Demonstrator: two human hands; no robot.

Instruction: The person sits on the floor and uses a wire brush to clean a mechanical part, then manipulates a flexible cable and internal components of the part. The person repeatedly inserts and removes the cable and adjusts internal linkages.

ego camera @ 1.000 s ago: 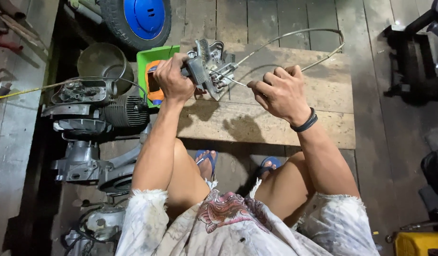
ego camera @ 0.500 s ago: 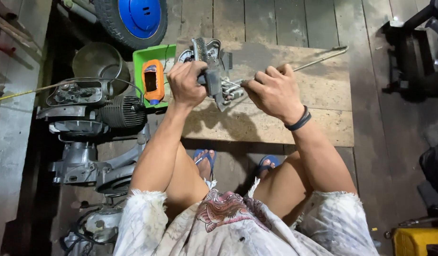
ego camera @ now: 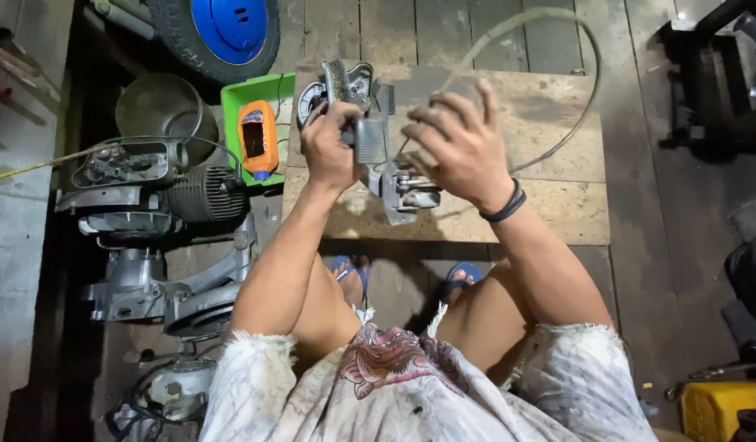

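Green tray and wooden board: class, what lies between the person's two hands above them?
In the head view, a grey metal mechanical part sits between the left hand and the right hand. The left hand grips it; a thin cable loops away.

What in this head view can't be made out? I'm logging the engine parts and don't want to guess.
- Metal assembly: its middle is hidden by the left hand and right hand.
- Cable: motion-blurred; its near end vanishes behind the right hand.
- Wheel: cut off by the top edge.
- Yellow container: cut off by the bottom edge.
- Orange bottle label: too small.
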